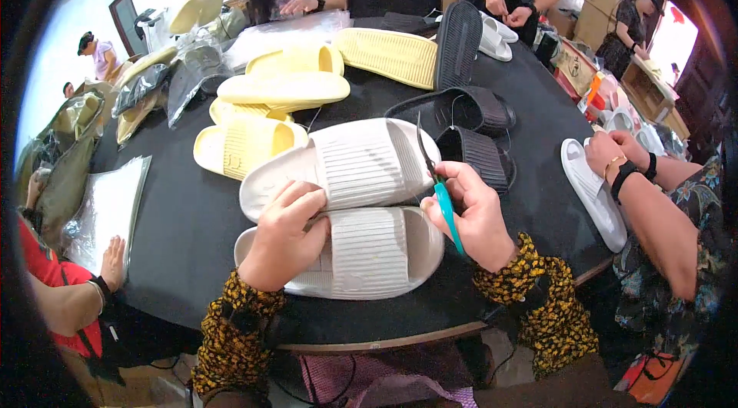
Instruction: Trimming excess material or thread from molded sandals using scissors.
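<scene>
I've got the black desk [184, 216] filling my feed, with yellow slippers [283, 89] heaped toward its far side. Near the front edge lies the pair of white slippers [365, 162], side by side; black slippers [475, 153] sit just beyond their right end. And here's the left hand [286, 240], fingers curled narrow on the far white slipper's near edge, where the two meet. The right hand [480, 216] is wrapped around the teal-handled scissors [447, 220], dark blades reaching over that slipper's right end.
</scene>
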The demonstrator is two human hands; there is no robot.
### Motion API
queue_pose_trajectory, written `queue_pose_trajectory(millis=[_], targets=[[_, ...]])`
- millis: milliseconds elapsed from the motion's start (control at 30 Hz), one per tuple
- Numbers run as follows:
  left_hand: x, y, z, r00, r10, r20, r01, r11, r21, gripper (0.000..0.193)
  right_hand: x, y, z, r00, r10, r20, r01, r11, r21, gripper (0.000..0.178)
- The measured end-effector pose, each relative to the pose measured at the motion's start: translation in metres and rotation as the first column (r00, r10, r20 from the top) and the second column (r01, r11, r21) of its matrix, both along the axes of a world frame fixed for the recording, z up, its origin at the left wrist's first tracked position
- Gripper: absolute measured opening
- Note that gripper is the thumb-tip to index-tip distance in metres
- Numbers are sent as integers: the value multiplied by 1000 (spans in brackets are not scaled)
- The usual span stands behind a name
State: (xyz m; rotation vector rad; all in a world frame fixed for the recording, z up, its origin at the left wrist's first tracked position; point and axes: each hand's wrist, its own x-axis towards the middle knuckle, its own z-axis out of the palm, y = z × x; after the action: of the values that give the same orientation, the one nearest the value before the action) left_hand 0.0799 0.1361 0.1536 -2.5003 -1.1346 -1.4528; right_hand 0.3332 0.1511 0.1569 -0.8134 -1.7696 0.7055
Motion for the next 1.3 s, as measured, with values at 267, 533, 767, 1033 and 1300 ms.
queue_pose_trajectory(millis=[267,533,767,1033,1300], targets=[[-10,-5,2,985,79,151,-72,996,-54,10,-8,18,0,999,1,35,-2,1000,15,38],[-39,-94,16,752,275,599,-265,958,-108,5,-62,34,-11,968,151,200,-188,965,184,40],[-75,-140,0,781,127,611,-267,953,144,10,-192,-7,-62,737,654,169,-664,747,6,36],[-80,-150,6,795,165,584,-286,951,120,10,-219,-40,-76,632,766,114,-769,638,-22,34],[-86,-150,6,792,184,582,-286,954,88,11,-222,-45,-78,596,793,130,-792,607,-72,35]])
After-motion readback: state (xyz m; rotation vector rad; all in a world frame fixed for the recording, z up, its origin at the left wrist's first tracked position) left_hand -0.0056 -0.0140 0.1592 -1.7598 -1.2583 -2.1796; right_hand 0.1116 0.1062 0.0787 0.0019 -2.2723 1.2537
